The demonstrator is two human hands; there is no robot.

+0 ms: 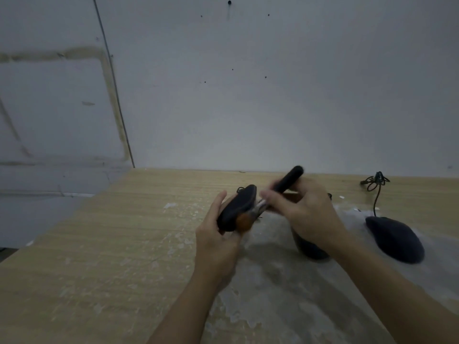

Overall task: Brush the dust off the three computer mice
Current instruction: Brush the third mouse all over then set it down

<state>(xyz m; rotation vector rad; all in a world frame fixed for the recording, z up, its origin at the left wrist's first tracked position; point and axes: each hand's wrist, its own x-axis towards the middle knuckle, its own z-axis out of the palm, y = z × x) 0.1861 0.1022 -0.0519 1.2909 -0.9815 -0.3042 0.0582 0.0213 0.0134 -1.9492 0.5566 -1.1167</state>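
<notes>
Three dark mice plus a brush. Mouse one (238, 207), frame center: lifted off the counter, tilted on edge. Brush (285, 186): black handle angled to upper right, orange-brown bristles (244, 220) against mouse one's lower end, motion-blurred. Mouse two (311, 249): lower center-right, mostly hidden. Mouse three (395, 239): right, flat, cable (376, 187) bundled behind it.

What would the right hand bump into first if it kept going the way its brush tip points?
Most likely the mouse held in the left hand; the right hand aims the blurred brush at it.
</notes>
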